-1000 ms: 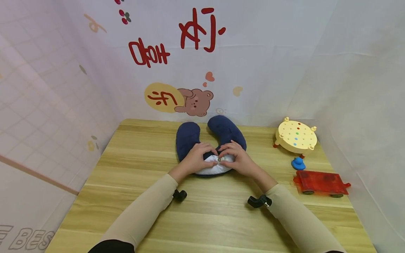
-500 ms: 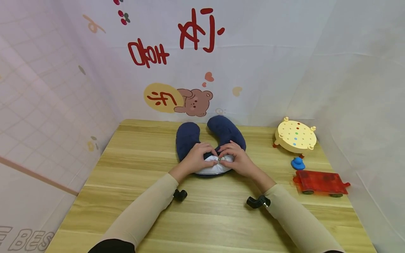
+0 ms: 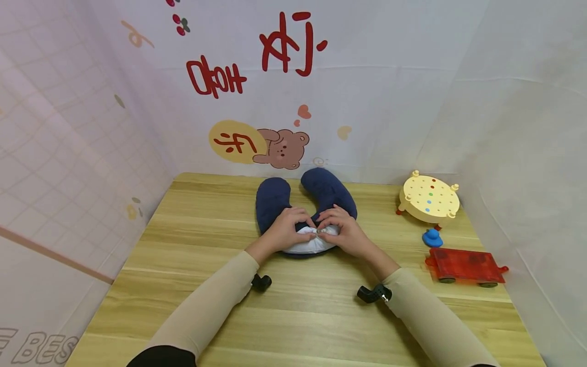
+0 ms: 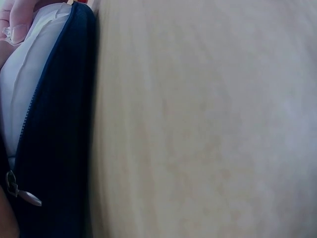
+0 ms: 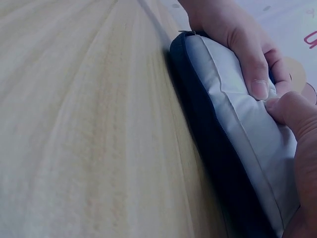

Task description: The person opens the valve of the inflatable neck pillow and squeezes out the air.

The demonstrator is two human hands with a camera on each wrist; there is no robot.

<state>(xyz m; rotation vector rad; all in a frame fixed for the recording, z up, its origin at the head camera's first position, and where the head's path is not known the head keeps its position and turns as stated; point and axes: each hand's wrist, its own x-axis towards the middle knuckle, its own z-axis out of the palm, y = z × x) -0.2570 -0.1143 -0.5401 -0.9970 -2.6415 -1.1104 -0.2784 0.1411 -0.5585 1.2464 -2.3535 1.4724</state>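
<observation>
A navy U-shaped neck pillow (image 3: 273, 196) lies on the table with its curved middle nearest me. Its cover is unzipped there, baring a white inner lining (image 3: 304, 247). My left hand (image 3: 285, 229) pinches this lining from the left, thumb below and fingers above. From the right, my right hand (image 3: 347, 233) pinches it too, the fingertips of both hands nearly meeting. The lining is puckered between them, as the right wrist view shows. A small clear bit (image 4: 7, 32) shows by the fingers in the left wrist view. The zipper pull (image 4: 29, 198) hangs at one end of the opening.
On the right of the wooden table (image 3: 293, 316) stand a pale yellow pegged toy (image 3: 429, 199), a small blue toy duck (image 3: 432, 238) and a red translucent toy wagon (image 3: 467, 266). A printed white curtain (image 3: 390, 102) closes off the back and sides.
The small dark spot between the fingertips on the white lining shows less than before. Both hands and the pillow otherwise stay in nearly the same place.
</observation>
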